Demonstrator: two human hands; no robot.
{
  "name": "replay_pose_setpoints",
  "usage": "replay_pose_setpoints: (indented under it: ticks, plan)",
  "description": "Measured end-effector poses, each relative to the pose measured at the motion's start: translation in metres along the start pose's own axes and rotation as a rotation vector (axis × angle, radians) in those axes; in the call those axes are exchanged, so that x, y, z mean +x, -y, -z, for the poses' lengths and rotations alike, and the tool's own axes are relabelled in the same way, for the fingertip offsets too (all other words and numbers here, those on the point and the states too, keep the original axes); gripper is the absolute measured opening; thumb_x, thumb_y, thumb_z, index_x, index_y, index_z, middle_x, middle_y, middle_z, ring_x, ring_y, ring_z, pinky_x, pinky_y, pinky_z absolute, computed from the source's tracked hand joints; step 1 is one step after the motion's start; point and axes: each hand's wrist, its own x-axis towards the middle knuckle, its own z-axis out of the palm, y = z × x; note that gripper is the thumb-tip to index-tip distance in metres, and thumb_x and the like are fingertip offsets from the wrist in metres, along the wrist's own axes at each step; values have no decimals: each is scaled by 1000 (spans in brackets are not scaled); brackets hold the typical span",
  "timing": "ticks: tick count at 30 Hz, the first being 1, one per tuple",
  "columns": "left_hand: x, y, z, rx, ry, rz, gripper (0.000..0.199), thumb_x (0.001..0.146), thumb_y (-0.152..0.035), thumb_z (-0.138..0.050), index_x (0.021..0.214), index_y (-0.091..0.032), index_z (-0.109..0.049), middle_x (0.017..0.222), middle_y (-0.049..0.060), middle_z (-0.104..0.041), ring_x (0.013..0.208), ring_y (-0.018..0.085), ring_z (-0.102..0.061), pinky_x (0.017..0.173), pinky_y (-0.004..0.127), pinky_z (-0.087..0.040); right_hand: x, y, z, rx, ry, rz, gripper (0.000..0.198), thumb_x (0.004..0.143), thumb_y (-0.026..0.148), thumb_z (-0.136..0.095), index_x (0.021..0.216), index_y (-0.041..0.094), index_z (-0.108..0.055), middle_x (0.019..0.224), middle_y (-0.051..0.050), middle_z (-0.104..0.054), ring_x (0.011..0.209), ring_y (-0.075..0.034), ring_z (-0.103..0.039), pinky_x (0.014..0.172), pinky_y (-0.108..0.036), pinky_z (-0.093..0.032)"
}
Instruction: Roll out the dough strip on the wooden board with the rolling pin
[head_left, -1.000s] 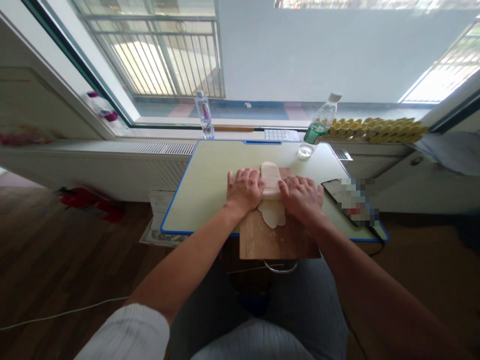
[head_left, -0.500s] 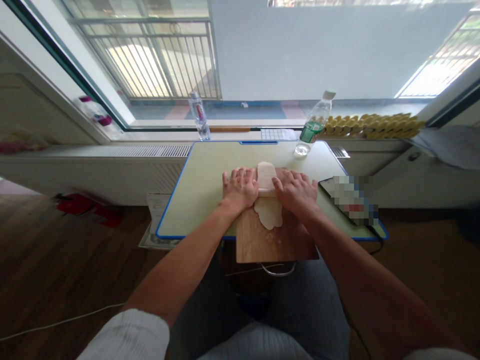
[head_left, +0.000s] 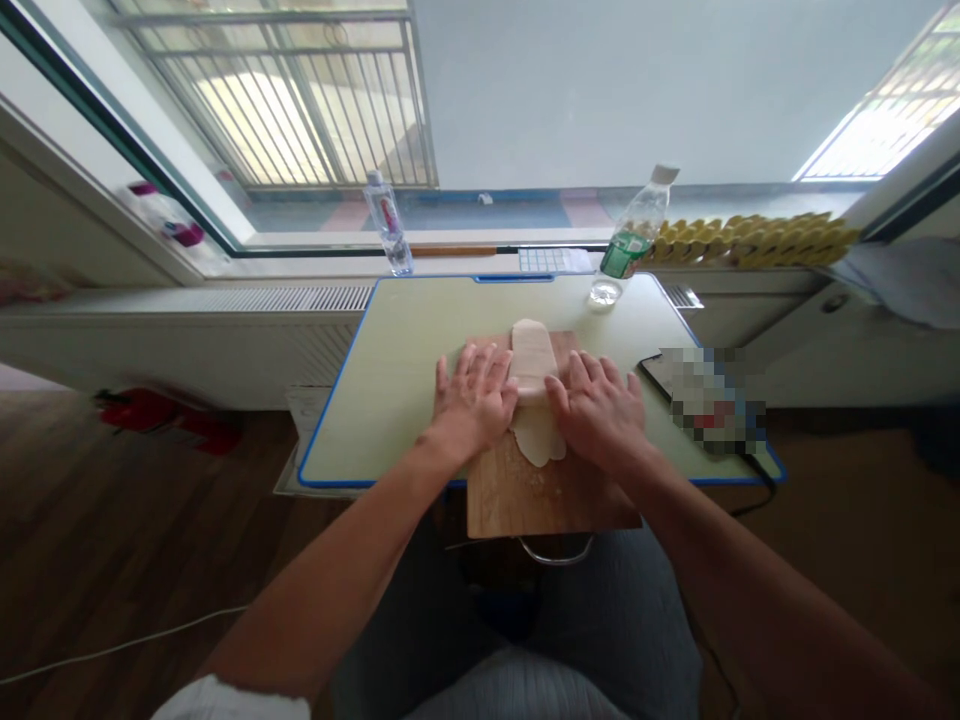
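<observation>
A pale sheet of dough [head_left: 533, 345] lies lengthwise on a wooden cutting board [head_left: 517, 505], its near end rounded and uneven. Across it runs a light-coloured rolling pin [head_left: 532, 397], of which only the middle shows between my hands. My left hand [head_left: 474, 398] presses on the pin's left part, palm down, fingers stretched forward and apart. On the right part rests my right hand [head_left: 600, 402], also palm down with fingers extended. Both thumbs point inward near the dough's edges. The pin's ends are hidden under my hands.
The board overhangs the near edge of a small blue-rimmed table [head_left: 360, 400]. A green-labelled bottle [head_left: 628, 245] stands at the back right, another bottle [head_left: 390, 225] at the back left. A partly blurred-out device [head_left: 705, 400] with a cable lies right. Yellow clips [head_left: 750, 240] line the sill.
The rolling pin and both hands have come slightly toward me, baring more of the dough's far part. My fingers look straighter than before. The whole view has shifted slightly.
</observation>
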Motion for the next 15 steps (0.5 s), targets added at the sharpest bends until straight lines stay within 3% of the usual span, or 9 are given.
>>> replay_pose_setpoints:
  ticks: [3, 9, 12, 15]
  plan:
    - [6, 1, 0, -6, -12, 16, 61, 111, -49, -29, 167, -33, -47, 179, 3, -38, 167, 30, -29, 136, 64, -16, 8, 1, -1, 13, -19, -5, 71, 110, 54, -30, 163, 12, -52, 170, -18, -50, 155, -41, -41, 126, -66, -29]
    - [50, 7, 2, -17, 19, 21, 63, 107, -46, -32, 162, -26, -54, 175, 10, -46, 161, 33, -39, 132, 67, -26, 51, 2, 1, 64, 18, -56, 71, 105, 53, -36, 163, 15, -52, 169, -16, -51, 150, -39, -47, 123, -61, -35]
    - [46, 6, 1, -14, 11, 13, 63, 108, -45, -31, 163, -26, -54, 174, 10, -46, 160, 33, -40, 132, 67, -27, 43, 3, 2, 61, 15, -65, 71, 106, 50, -35, 165, 13, -50, 170, -17, -50, 151, -39, -46, 122, -61, -36]
    - [19, 4, 0, -7, -8, -6, 63, 110, -49, -28, 166, -28, -50, 177, 7, -43, 164, 32, -35, 134, 65, -24, 14, 4, 1, 32, -25, -24, 71, 109, 50, -30, 165, 11, -49, 170, -18, -50, 154, -41, -42, 124, -62, -34]
